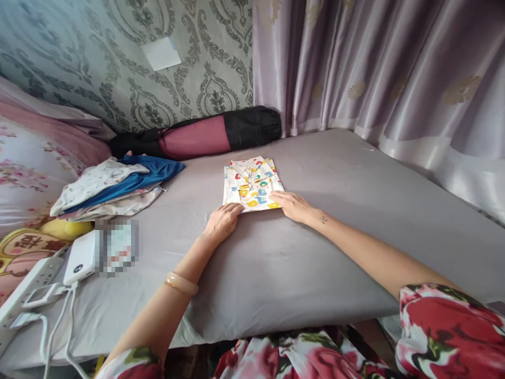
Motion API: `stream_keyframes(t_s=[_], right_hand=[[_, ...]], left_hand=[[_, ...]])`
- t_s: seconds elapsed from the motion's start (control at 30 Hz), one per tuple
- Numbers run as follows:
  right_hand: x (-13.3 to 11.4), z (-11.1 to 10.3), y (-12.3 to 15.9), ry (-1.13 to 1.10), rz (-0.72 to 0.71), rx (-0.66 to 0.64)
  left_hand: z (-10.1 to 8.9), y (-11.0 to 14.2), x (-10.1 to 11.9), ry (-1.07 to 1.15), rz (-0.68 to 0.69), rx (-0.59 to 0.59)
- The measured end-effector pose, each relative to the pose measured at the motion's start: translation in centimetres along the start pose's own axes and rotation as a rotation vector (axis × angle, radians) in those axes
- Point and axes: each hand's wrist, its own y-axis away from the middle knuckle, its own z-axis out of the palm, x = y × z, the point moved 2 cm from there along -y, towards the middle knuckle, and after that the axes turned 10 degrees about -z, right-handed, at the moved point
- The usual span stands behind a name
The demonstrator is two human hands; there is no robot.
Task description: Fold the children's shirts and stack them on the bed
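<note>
A folded white shirt [252,196] with a collar and a colourful print of red, yellow, blue and green shapes lies flat on the grey bed sheet. My left hand [223,222] rests at its near left corner, fingers laid over the edge, the thumb hidden. At the near right corner, my right hand [294,206] lies with its fingers stretched out flat on the cloth. Neither hand lifts the shirt. A pale bangle [181,283] circles my left wrist.
Left of the shirt is a pile of loose clothes [114,184]. A black and maroon long bag [197,136] lies along the wall. Nearer left are a white power bank [82,255], cables and a power strip [29,287]. Curtains [355,68] hang at the right.
</note>
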Motion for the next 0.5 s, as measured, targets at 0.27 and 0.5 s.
stream_keyframes(t_s=[0.27,0.5], right_hand=[[0.5,-0.6,0.6,-0.015,-0.034,-0.088],[-1.0,-2.0,2.1,0.004,-0.069,-0.122]], left_hand=[[-0.1,0.6,-2.0,-0.017,-0.152,-0.115],[-1.2,2.3,-1.0,0.003,-0.065,-0.119]])
